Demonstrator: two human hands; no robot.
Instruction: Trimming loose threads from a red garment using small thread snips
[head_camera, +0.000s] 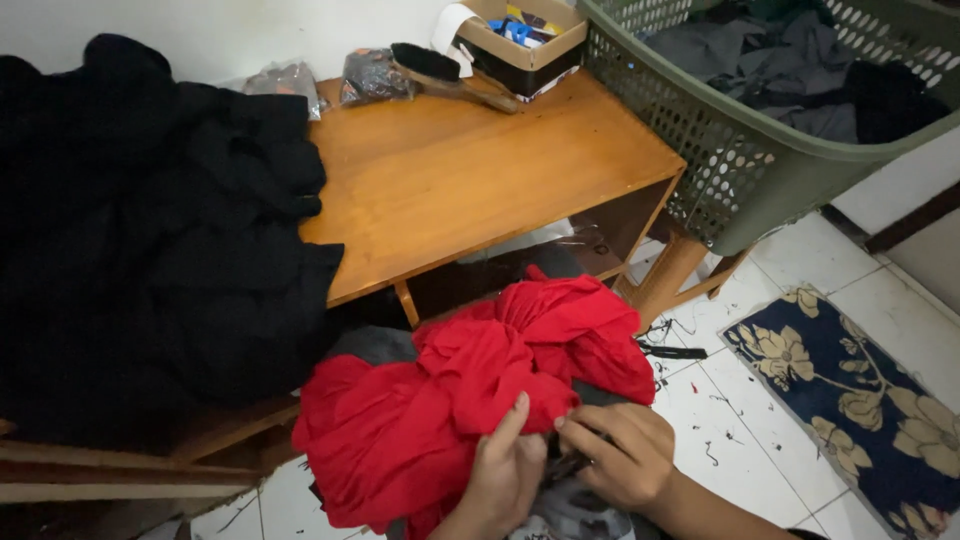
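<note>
Home laundry corner: I sit by the wooden table (470, 180), green laundry basket (740, 160) to its right, floral rug (850, 390) below on white tiles.

Basket (760, 190) cut off at top, rug (850, 400) at right, black cloth pile (130, 250) at left, dark item under hands (560, 465) unclear

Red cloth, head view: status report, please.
Left hand and right hand both pinching the red cloth, bunched low by the wooden table. Black garments heaped on the table's left. Nothing blocking the hands.
</note>
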